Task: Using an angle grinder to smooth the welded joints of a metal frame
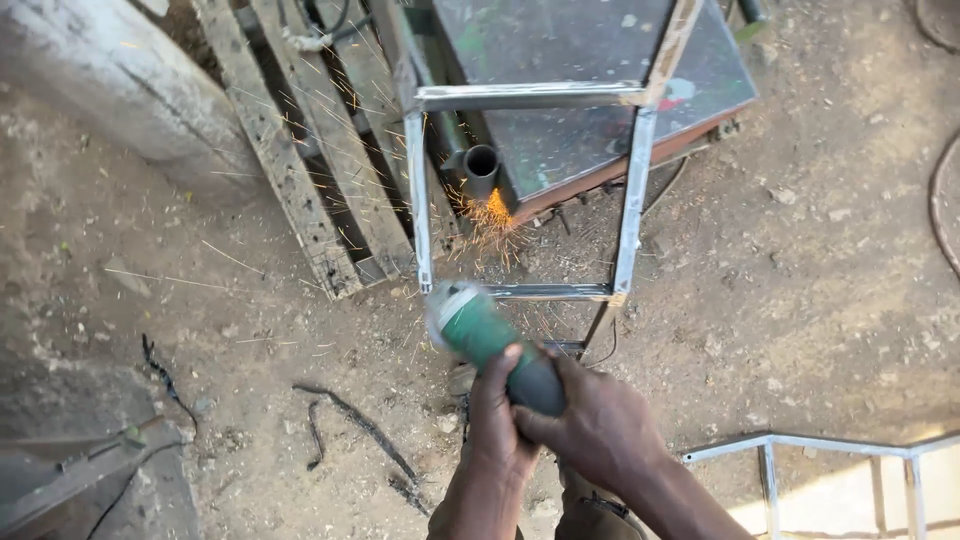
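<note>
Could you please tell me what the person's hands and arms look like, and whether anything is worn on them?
The left hand and the right hand are both bare: no gloves, rings or wristwatch show. Both forearms are uncovered as far as the frame's lower edge, with no sleeve in view. No markings or bandages are visible on either.

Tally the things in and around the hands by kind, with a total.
Green angle grinder, held by left hand and right hand: 1
Metal frames, one being ground, one at lower right: 2
Wooden pallet: 1
Metal pipe: 1
Total: 5
</note>
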